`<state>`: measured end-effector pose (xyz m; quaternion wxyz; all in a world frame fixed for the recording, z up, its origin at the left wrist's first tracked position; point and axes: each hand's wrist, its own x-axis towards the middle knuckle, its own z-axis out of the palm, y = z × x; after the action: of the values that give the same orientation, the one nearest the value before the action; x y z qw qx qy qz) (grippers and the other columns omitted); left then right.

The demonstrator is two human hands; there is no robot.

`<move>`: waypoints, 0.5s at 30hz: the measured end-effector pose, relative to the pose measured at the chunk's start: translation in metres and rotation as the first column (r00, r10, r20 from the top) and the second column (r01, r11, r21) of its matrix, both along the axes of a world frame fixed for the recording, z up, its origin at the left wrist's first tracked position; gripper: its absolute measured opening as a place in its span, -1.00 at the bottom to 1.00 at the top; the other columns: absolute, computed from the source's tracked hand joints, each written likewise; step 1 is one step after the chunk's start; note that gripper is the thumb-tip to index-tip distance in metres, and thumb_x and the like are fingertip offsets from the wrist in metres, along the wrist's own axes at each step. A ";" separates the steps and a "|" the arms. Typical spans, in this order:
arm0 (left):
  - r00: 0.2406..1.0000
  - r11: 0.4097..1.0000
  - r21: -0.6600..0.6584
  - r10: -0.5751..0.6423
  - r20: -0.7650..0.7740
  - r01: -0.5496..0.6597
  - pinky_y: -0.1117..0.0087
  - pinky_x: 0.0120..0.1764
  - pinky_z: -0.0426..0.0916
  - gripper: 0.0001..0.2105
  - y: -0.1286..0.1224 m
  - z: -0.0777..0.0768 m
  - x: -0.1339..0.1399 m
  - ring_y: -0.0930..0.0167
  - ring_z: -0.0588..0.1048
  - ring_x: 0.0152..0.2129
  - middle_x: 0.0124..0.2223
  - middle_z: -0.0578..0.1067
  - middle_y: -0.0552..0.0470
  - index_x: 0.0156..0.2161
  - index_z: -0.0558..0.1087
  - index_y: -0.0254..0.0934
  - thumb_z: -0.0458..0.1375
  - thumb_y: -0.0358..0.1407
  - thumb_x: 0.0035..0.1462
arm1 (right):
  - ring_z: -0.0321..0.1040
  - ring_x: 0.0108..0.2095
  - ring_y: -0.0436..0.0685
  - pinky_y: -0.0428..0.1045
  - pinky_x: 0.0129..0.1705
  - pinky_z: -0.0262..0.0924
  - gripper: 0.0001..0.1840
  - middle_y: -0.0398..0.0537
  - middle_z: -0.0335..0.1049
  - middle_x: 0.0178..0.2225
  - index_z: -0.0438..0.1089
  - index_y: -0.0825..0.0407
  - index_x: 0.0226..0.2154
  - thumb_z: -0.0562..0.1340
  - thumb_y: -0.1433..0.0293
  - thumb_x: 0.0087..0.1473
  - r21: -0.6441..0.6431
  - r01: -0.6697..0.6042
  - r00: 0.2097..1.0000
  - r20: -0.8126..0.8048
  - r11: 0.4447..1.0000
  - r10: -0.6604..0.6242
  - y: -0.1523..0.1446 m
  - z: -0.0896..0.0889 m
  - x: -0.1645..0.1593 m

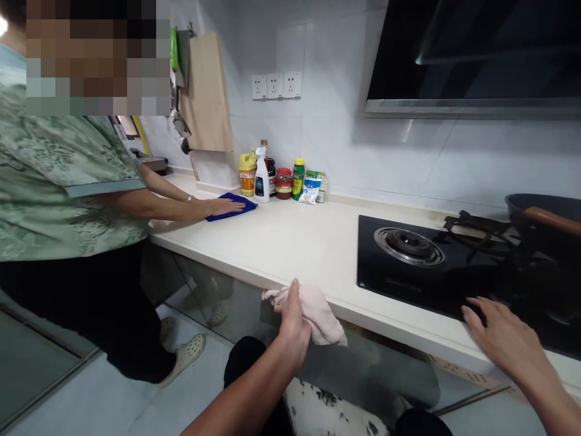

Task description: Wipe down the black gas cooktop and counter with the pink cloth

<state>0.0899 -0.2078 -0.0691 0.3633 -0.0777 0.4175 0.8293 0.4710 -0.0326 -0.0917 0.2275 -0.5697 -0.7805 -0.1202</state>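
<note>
My left hand [293, 330] is closed around a pale pink cloth [320, 312], which hangs at the front edge of the white countertop [290, 248]. The thumb points up along the cloth, and the other fingers are mostly hidden behind it. Over the front edge of the black gas stove [399, 284], my right hand [503, 336] has its fingers spread and holds nothing. To the left, a co-worker's hand [227, 207] lies flat on a dark blue cloth [242, 209] on the countertop.
A co-worker [68, 181] stands at the left. A white spray bottle [262, 181], a red-lidded jar [284, 183] and several other containers stand against the wall. A dark pan [540, 212] sits on the stove's right side. A cutting board [209, 97] hangs on the wall, and a range hood [476, 60] juts out above.
</note>
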 end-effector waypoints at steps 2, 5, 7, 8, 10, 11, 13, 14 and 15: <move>0.999 0.999 -0.001 -0.050 0.010 0.050 0.32 -0.20 0.57 -0.65 -0.001 0.003 0.009 0.24 0.63 -0.16 -0.08 0.62 -0.14 0.04 0.43 -0.24 0.28 -0.19 0.18 | 0.35 0.13 0.45 0.34 0.14 0.27 -0.33 0.22 0.43 0.10 0.42 0.09 0.02 -0.13 -0.01 0.25 0.003 0.003 1.000 0.006 1.000 -0.003 -0.001 0.001 -0.001; 0.990 0.991 0.005 -0.135 0.039 0.135 0.32 -0.10 0.55 -0.57 -0.003 0.006 0.019 0.23 0.59 -0.04 0.05 0.59 -0.17 0.14 0.36 -0.23 0.26 -0.17 0.21 | 0.35 0.13 0.42 0.31 0.18 0.24 -0.34 0.21 0.42 0.10 0.41 0.09 0.02 -0.13 0.00 0.27 0.026 -0.007 1.000 0.005 1.000 0.007 -0.003 0.001 -0.002; 0.983 0.984 0.023 -0.178 0.053 0.177 0.34 -0.04 0.53 -0.58 -0.003 0.008 0.025 0.26 0.56 0.02 0.13 0.54 -0.17 0.15 0.34 -0.22 0.23 -0.17 0.24 | 0.34 0.14 0.42 0.30 0.19 0.23 -0.33 0.20 0.43 0.10 0.40 0.09 0.02 -0.13 0.00 0.28 0.033 -0.014 1.000 0.001 0.999 0.014 -0.003 0.000 -0.002; 0.980 0.982 0.025 -0.190 0.054 0.189 0.35 -0.01 0.52 -0.61 -0.003 0.009 0.028 0.27 0.55 0.04 0.16 0.53 -0.17 0.14 0.35 -0.22 0.22 -0.17 0.25 | 0.34 0.14 0.42 0.30 0.19 0.23 -0.34 0.20 0.43 0.09 0.40 0.09 0.02 -0.13 -0.01 0.28 0.031 -0.015 1.000 -0.002 0.999 0.015 -0.003 0.000 -0.002; 0.981 0.981 -0.002 -0.192 0.025 0.192 0.34 0.00 0.51 -0.67 -0.004 0.010 0.035 0.26 0.55 0.04 0.15 0.53 -0.19 0.08 0.39 -0.23 0.20 -0.18 0.27 | 0.34 0.15 0.42 0.30 0.19 0.23 -0.35 0.19 0.42 0.09 0.40 0.08 0.02 -0.12 0.00 0.28 0.025 -0.014 1.000 -0.008 1.000 0.015 -0.003 0.000 -0.002; 0.982 0.982 -0.024 -0.187 -0.003 0.187 0.33 -0.01 0.51 -0.69 -0.004 0.010 0.039 0.25 0.56 0.04 0.13 0.54 -0.19 0.06 0.41 -0.23 0.19 -0.18 0.26 | 0.34 0.15 0.41 0.30 0.19 0.22 -0.36 0.19 0.42 0.10 0.40 0.08 0.02 -0.12 0.00 0.28 0.022 -0.013 1.000 -0.013 1.000 0.014 -0.003 0.000 -0.003; 0.982 0.983 -0.039 -0.184 -0.052 0.182 0.29 -0.01 0.51 -0.71 -0.005 0.011 0.045 0.23 0.56 0.02 0.09 0.57 -0.19 0.03 0.43 -0.23 0.20 -0.19 0.25 | 0.33 0.16 0.41 0.30 0.19 0.21 -0.37 0.19 0.41 0.11 0.40 0.07 0.03 -0.11 0.01 0.28 0.022 -0.010 1.000 -0.023 1.000 0.010 -0.004 0.000 -0.004; 0.980 0.982 -0.027 -0.189 -0.063 0.188 0.28 0.00 0.50 -0.72 -0.005 0.011 0.048 0.22 0.57 0.02 0.07 0.58 -0.18 0.02 0.44 -0.23 0.20 -0.20 0.24 | 0.33 0.16 0.41 0.30 0.20 0.21 -0.38 0.19 0.41 0.12 0.40 0.07 0.03 -0.11 0.02 0.28 0.022 -0.008 1.000 -0.028 1.000 0.008 -0.005 0.001 -0.004; 0.978 0.980 -0.009 -0.197 -0.060 0.197 0.26 0.01 0.50 -0.71 -0.006 0.011 0.051 0.22 0.56 0.02 0.06 0.59 -0.18 0.03 0.43 -0.23 0.21 -0.20 0.23 | 0.32 0.17 0.41 0.30 0.20 0.20 -0.38 0.19 0.40 0.12 0.40 0.07 0.03 -0.11 0.02 0.28 0.022 -0.004 0.999 -0.033 1.000 0.005 -0.005 0.002 -0.005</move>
<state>0.1407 -0.2134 -0.0579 0.4307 -0.0112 0.4354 0.7905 0.4658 -0.0380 -0.0900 0.2468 -0.5672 -0.7767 -0.1189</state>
